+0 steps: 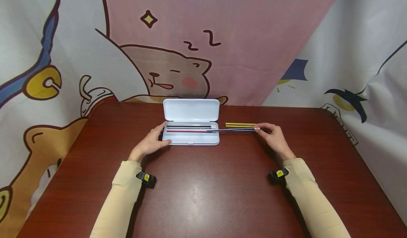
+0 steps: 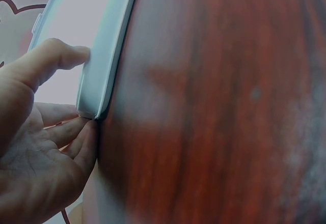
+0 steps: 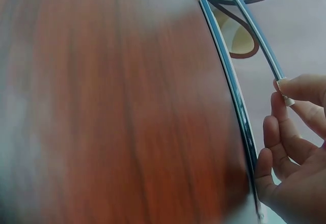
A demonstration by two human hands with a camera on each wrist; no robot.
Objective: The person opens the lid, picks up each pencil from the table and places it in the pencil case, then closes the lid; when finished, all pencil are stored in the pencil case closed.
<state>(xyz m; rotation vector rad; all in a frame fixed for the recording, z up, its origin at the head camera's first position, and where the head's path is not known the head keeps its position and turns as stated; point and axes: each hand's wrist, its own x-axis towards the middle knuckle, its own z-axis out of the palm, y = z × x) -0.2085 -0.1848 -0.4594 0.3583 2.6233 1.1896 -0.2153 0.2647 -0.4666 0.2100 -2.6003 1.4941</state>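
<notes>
A white pencil case [image 1: 190, 141] lies with its lid [image 1: 191, 110] raised at the back. My left hand [image 1: 151, 143] holds its left end, thumb on the front rim and fingers against the outer end wall, as the left wrist view shows. Inside lie a dark pencil [image 1: 187, 127] and a red pencil [image 1: 184, 131]. My right hand [image 1: 274, 139] pinches a blue pencil [image 3: 254, 28] near its white eraser [image 3: 289, 102] between thumb and fingers. The pencil's far end reaches over the case's right edge. Below it, another blue pencil [image 3: 229, 76] lies on the table.
Several yellow pencils [image 1: 240, 124] lie right of the case, behind the blue ones, partly hidden by my right hand. The dark red wooden table [image 1: 197, 195] ends at the back against a printed cloth [image 1: 254, 47], close behind the lid.
</notes>
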